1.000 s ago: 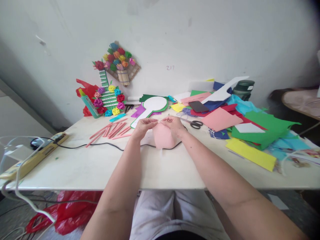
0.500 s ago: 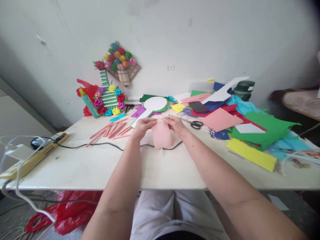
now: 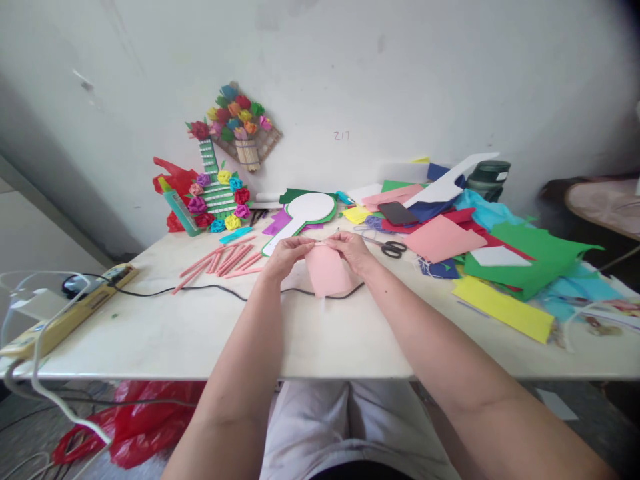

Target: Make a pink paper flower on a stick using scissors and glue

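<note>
A piece of pink paper (image 3: 328,272) hangs toward me from between my two hands over the middle of the table. My left hand (image 3: 291,255) pinches its top left edge, and my right hand (image 3: 351,250) pinches the top right. That top edge looks narrowly rolled or folded, though the fingers partly cover it. Left of my hands lie several thin pink paper rolls (image 3: 235,260). Just beyond them is a white guitar-shaped cutout (image 3: 313,208) with a green border. Black-handled scissors (image 3: 393,249) rest to the right of my right hand.
A heap of coloured sheets, with green paper (image 3: 535,257) and yellow paper (image 3: 503,309), covers the right side. A phone (image 3: 397,213) lies on it. A glue bottle (image 3: 180,208) and a flower-trimmed guitar (image 3: 220,193) stand back left. A black cable (image 3: 165,293) runs from a power strip (image 3: 75,313).
The lower part of the pink paper has swung slightly to the right, and its top edge looks more tightly rolled. My hands stay in nearly the same place.
</note>
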Demonstrator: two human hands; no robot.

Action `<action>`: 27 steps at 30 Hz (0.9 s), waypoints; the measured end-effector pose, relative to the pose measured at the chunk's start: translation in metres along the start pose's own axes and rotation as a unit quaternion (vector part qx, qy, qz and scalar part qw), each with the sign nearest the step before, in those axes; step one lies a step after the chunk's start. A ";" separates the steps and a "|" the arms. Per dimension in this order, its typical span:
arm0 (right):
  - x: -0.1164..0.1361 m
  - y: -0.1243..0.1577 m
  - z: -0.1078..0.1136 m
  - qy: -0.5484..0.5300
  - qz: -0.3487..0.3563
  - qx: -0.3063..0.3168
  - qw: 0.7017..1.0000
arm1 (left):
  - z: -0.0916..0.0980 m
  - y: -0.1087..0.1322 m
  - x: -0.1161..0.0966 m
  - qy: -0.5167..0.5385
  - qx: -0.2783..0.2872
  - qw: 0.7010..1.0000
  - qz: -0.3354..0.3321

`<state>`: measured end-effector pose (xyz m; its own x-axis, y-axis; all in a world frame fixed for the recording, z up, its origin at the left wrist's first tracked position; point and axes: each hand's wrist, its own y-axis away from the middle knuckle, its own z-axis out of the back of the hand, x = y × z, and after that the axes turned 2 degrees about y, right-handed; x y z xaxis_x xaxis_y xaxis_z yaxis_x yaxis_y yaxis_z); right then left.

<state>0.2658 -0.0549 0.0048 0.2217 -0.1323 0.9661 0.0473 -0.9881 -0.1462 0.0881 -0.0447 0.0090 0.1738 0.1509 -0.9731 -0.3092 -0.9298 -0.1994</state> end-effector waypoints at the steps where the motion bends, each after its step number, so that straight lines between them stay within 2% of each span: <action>1: 0.000 0.001 0.000 0.000 -0.001 0.000 1.000 | 0.000 0.000 0.000 0.006 0.009 1.000 0.003; 6: 0.000 0.001 0.000 0.012 -0.015 -0.006 1.000 | -0.001 0.001 0.000 0.037 0.015 0.999 0.015; 20: -0.007 -0.005 0.001 -0.007 -0.001 -0.002 1.000 | 0.001 -0.001 0.003 0.048 -0.031 0.998 0.017; 27: -0.004 -0.004 0.002 -0.034 -0.004 -0.008 0.999 | 0.002 -0.001 0.003 0.054 -0.019 0.998 0.011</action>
<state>0.2662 -0.0507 0.0008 0.2876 -0.1195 0.9503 0.0340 -0.9903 -0.1348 0.0875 -0.0428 0.0056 0.2675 0.0959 -0.9588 -0.2779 -0.9451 -0.1721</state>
